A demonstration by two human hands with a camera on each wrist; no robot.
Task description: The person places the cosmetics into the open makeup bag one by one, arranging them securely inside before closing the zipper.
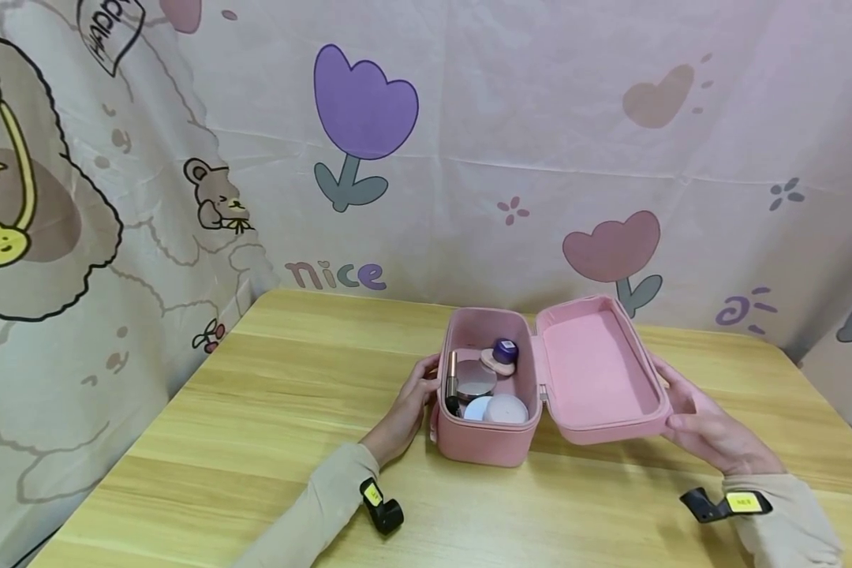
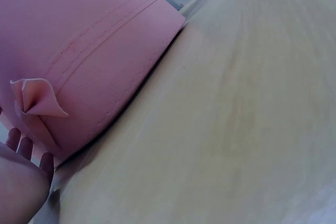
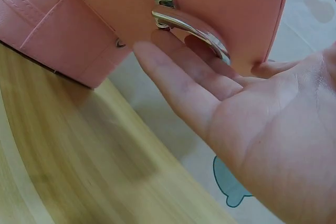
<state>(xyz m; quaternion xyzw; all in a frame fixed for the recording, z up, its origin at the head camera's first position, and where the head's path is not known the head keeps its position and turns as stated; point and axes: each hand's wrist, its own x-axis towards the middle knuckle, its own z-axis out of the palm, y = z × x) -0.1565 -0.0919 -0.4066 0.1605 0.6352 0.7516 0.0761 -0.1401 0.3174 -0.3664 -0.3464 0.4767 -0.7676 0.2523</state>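
Note:
A pink cosmetic case [image 1: 486,443] stands on the table with its lid [image 1: 599,367] swung out to the right. My left hand [image 1: 406,410] rests against the case's left side, fingers extended; in the left wrist view they lie near a pink bow [image 2: 39,98]. With my right hand [image 1: 710,426] I hold the lid at its outer end, thumb at the rim and fingers beneath, beside a metal handle [image 3: 194,27]. Inside the case are a slim gold-and-black tube [image 1: 452,379], a round silver compact [image 1: 476,379], a purple-lidded jar [image 1: 505,350] and a pale round container [image 1: 506,409].
The wooden table [image 1: 255,442] extends on both sides of the case and in front of it. A printed curtain [image 1: 483,142] hangs behind the table and along its left. Black camera mounts [image 1: 382,509] sit on both sleeves.

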